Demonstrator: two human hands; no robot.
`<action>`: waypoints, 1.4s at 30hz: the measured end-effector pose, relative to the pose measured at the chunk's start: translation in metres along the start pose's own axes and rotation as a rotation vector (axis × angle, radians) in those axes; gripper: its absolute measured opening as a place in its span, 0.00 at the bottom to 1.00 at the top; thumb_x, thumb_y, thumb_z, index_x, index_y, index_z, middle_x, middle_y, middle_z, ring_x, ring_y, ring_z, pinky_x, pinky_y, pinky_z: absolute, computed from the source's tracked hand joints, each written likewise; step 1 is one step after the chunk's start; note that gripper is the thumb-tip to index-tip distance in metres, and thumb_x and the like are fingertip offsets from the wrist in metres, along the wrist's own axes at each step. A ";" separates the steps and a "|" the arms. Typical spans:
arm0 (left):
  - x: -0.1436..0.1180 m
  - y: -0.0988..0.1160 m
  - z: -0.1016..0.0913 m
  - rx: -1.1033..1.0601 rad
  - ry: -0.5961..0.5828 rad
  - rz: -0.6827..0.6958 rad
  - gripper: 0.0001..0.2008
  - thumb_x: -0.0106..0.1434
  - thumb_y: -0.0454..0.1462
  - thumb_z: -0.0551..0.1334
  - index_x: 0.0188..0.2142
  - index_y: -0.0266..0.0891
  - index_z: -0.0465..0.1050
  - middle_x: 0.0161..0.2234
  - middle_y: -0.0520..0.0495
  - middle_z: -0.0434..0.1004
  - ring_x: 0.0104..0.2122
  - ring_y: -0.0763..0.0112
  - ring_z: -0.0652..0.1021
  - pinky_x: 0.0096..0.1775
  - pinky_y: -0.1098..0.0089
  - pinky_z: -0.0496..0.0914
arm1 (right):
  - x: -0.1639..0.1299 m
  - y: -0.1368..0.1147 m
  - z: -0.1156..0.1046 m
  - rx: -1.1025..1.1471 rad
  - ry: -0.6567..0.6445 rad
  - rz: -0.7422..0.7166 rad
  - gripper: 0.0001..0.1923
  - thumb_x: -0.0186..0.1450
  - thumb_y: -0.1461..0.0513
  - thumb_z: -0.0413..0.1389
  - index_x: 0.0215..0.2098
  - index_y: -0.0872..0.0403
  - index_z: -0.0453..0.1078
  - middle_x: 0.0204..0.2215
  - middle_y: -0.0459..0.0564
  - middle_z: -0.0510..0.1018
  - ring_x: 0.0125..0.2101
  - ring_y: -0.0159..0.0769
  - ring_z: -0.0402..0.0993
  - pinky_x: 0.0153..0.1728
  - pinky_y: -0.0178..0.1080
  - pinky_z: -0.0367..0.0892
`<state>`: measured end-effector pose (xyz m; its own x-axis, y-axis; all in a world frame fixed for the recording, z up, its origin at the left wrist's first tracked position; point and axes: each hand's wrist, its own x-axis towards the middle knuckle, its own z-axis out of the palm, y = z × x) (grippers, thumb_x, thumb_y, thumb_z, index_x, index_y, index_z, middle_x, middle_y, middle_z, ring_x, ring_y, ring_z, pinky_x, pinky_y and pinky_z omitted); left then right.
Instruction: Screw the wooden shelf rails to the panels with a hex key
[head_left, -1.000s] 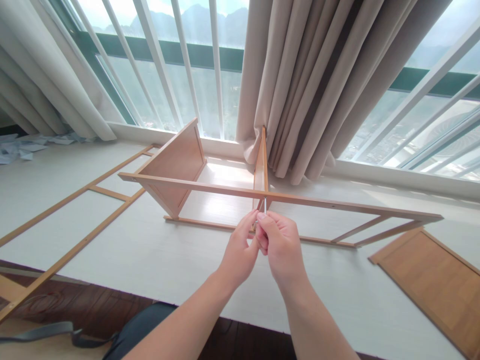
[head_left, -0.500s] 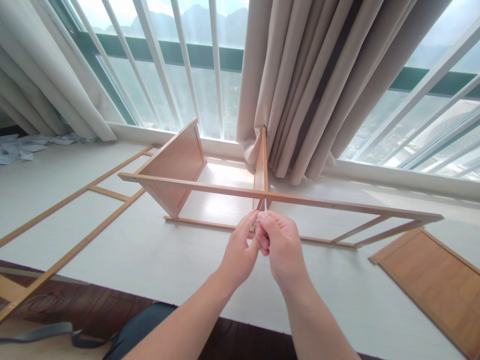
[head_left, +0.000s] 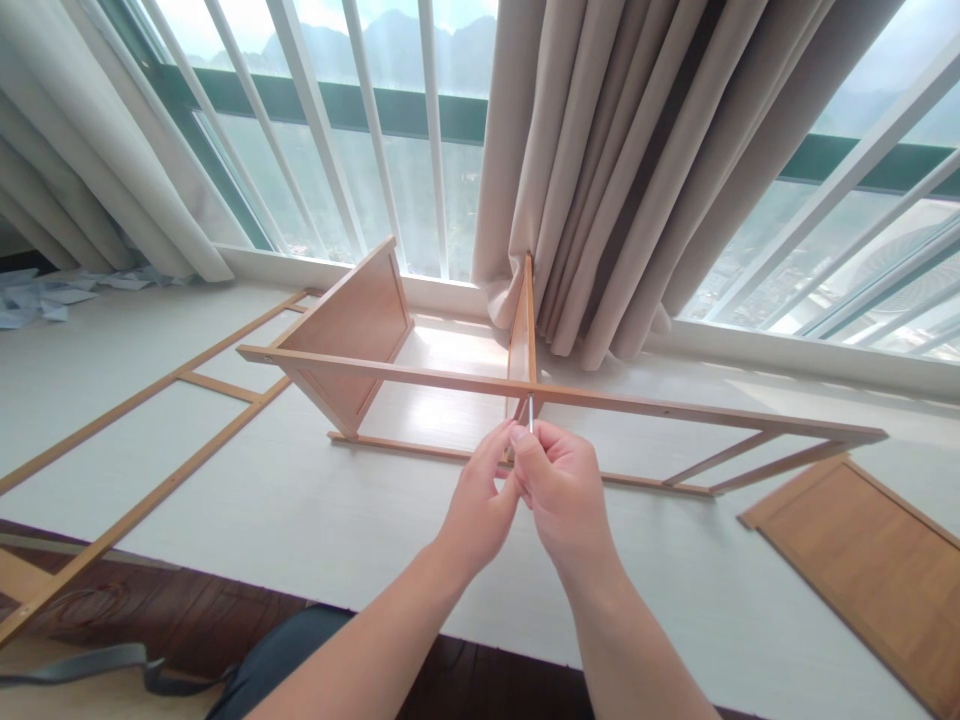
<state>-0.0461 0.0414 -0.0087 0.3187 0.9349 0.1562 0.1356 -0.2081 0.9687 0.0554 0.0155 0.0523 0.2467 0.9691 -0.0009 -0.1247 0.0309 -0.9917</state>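
Two hands meet at a thin metal stick (head_left: 531, 413) by a brown wooden frame (head_left: 420, 376).
The stick is shiny and straight, and its top end meets the frame's long front bar, right by the middle board (head_left: 519, 325). The right hand (head_left: 566, 490) has its fingers pinched shut on the stick; the left hand (head_left: 478, 505) has its fingers bent in close beside it, but I cannot tell if they hold anything. Since half a second ago, the right hand has turned a bit and more stick shows. The frame stays put on the white surface (head_left: 337, 540).
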 end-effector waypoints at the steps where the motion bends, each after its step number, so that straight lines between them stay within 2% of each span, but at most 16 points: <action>1: 0.000 0.000 0.000 -0.002 -0.001 -0.002 0.24 0.71 0.38 0.61 0.66 0.40 0.71 0.70 0.36 0.66 0.68 0.48 0.69 0.58 0.54 0.74 | 0.000 0.000 0.000 -0.016 0.006 -0.004 0.23 0.68 0.51 0.58 0.21 0.51 0.57 0.17 0.37 0.55 0.21 0.27 0.48 0.23 0.34 0.50; 10: 0.001 0.002 0.002 -0.027 0.022 -0.017 0.25 0.70 0.39 0.63 0.66 0.40 0.71 0.69 0.35 0.68 0.66 0.47 0.71 0.59 0.52 0.73 | -0.003 -0.008 0.000 -0.281 0.123 -0.046 0.23 0.65 0.53 0.58 0.20 0.50 0.51 0.18 0.38 0.53 0.22 0.28 0.50 0.23 0.35 0.51; 14: 0.001 0.003 0.001 -0.031 0.028 -0.004 0.24 0.69 0.39 0.64 0.64 0.41 0.73 0.67 0.35 0.70 0.65 0.46 0.72 0.57 0.53 0.75 | -0.004 -0.012 0.001 -0.296 0.115 -0.074 0.23 0.66 0.52 0.56 0.20 0.50 0.53 0.18 0.38 0.56 0.22 0.29 0.52 0.23 0.35 0.52; 26: 0.000 0.001 0.000 -0.016 -0.005 -0.018 0.24 0.70 0.38 0.59 0.65 0.40 0.71 0.69 0.36 0.68 0.65 0.49 0.71 0.57 0.56 0.74 | -0.001 -0.003 0.000 0.062 -0.003 0.020 0.24 0.68 0.51 0.57 0.19 0.51 0.59 0.13 0.38 0.58 0.17 0.27 0.51 0.21 0.35 0.49; 30: 0.001 -0.002 0.000 -0.008 0.018 -0.005 0.24 0.67 0.35 0.60 0.62 0.41 0.74 0.64 0.38 0.74 0.63 0.50 0.73 0.54 0.57 0.75 | -0.002 -0.005 0.004 0.251 -0.037 0.061 0.23 0.66 0.52 0.58 0.18 0.52 0.61 0.12 0.39 0.59 0.16 0.26 0.51 0.20 0.35 0.47; 35: 0.000 -0.005 -0.001 0.026 0.020 0.000 0.21 0.65 0.36 0.61 0.57 0.41 0.76 0.57 0.39 0.79 0.58 0.51 0.76 0.53 0.56 0.75 | -0.005 -0.012 0.011 0.471 -0.065 0.116 0.22 0.63 0.54 0.61 0.17 0.52 0.61 0.12 0.39 0.58 0.15 0.25 0.51 0.19 0.35 0.46; 39: 0.001 -0.007 -0.002 0.058 0.019 0.045 0.18 0.64 0.37 0.62 0.53 0.42 0.77 0.51 0.41 0.81 0.56 0.52 0.77 0.56 0.54 0.73 | -0.008 -0.012 0.015 0.545 -0.060 0.131 0.22 0.63 0.53 0.62 0.18 0.52 0.61 0.12 0.38 0.59 0.14 0.25 0.51 0.19 0.34 0.45; 42: 0.001 -0.007 -0.002 0.072 0.027 0.062 0.17 0.65 0.37 0.61 0.53 0.42 0.77 0.51 0.41 0.81 0.55 0.52 0.77 0.58 0.53 0.72 | -0.008 -0.010 0.016 0.526 -0.035 0.127 0.24 0.63 0.51 0.63 0.18 0.52 0.60 0.12 0.38 0.58 0.15 0.25 0.51 0.18 0.33 0.45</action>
<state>-0.0484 0.0443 -0.0151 0.3030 0.9268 0.2220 0.1835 -0.2853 0.9407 0.0390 0.0114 0.0645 0.1671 0.9805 -0.1032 -0.6177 0.0225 -0.7861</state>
